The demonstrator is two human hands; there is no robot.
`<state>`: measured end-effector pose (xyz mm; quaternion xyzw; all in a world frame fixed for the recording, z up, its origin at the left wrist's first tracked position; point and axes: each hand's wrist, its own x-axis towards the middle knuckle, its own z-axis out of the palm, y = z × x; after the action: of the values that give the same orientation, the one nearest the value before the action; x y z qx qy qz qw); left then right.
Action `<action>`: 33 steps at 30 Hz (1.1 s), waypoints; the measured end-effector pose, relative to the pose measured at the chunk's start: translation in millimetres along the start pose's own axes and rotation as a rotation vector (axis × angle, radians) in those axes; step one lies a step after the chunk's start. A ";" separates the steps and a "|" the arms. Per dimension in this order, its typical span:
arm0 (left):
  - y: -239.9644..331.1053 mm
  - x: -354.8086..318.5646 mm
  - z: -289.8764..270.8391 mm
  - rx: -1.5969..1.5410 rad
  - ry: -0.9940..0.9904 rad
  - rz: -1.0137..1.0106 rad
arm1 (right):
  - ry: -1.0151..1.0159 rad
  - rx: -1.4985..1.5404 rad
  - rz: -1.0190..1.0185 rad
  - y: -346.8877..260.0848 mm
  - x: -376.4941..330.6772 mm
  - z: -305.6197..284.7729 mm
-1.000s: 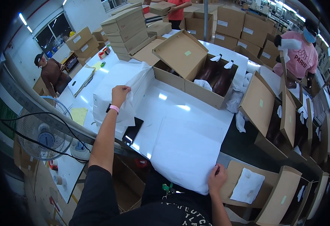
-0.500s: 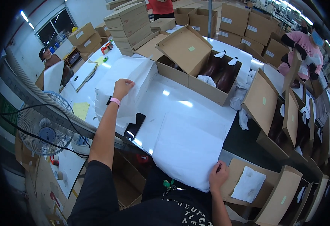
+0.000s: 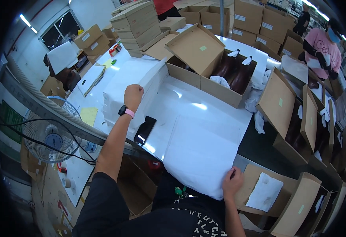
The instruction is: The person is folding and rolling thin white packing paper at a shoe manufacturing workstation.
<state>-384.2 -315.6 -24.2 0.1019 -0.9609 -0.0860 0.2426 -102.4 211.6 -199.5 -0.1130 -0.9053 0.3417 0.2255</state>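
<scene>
My left hand [image 3: 134,97] is closed in a fist over a stack of thin white paper [image 3: 119,85] on the left of the table; whether a sheet is pinched in it is hidden. A dark watch and a pink band circle that wrist. In front of me a flat white sheet of paper [image 3: 200,154] hangs slightly over the table's near edge. My right hand [image 3: 233,183] is at its right near edge, fingers curled around a small dark spot I cannot make out. A black phone [image 3: 145,129] lies between the stack and the sheet.
An open cardboard box [image 3: 220,91] holds dark brown boots [image 3: 241,79] and white tissue. More open boxes [image 3: 277,104] line the right. Stacked boxes [image 3: 135,25] stand at the back. A fan [image 3: 52,132] and metal rail [image 3: 68,120] are left. A person in pink [image 3: 323,51] works at far right.
My left hand has gone from a loose pinch at the paper stack to a tighter fist. The view has shifted slightly. The person at the back left has bent down behind a white panel.
</scene>
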 end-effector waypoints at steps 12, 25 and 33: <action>-19.7 23.5 -21.2 -0.021 -0.108 -0.176 | -0.026 0.002 0.048 -4.3 1.6 -4.5; 89.0 -60.8 -102.7 -0.261 0.216 -0.008 | -0.062 0.154 0.220 -12.3 9.6 -16.5; 240.5 -232.5 -120.0 -1.022 -0.218 -0.051 | -0.384 0.973 0.000 -167.9 68.8 -63.1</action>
<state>-163.0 -42.3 27.2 -0.0156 -0.8133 -0.5598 0.1576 -140.3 147.7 -22.3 0.0694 -0.6669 0.7374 0.0817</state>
